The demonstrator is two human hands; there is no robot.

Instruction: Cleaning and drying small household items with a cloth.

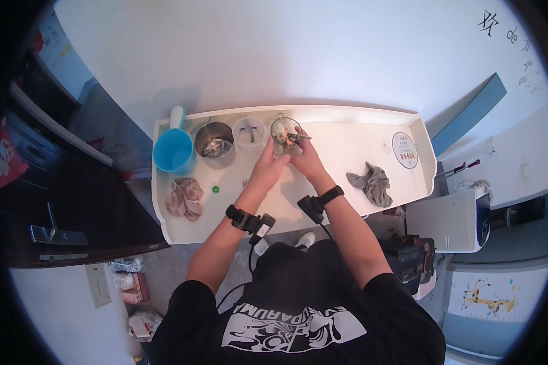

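Note:
Between my left hand (pixel 270 162) and my right hand (pixel 305 157) is a clear glass jug (pixel 279 145) with several small items inside, one poking out past the rim on the right. Both hands hold it near the table's back edge. Just left of it stands a translucent plastic cup (pixel 248 133) with small dark items in it. Beside that cup is a stainless steel mug (pixel 214 140) with crumpled contents. A blue plastic dipper (pixel 173 152) with a white and blue handle stands at the far left. The jug's underside is hidden.
The white table (pixel 317 218) has raised edges. A pinkish cloth (pixel 185 199) and a green ring-like piece (pixel 215 189) lie at the left. A grey cloth (pixel 373 185) and a round printed sticker (pixel 404 150) are at the right. Black cables hang from the wrist straps.

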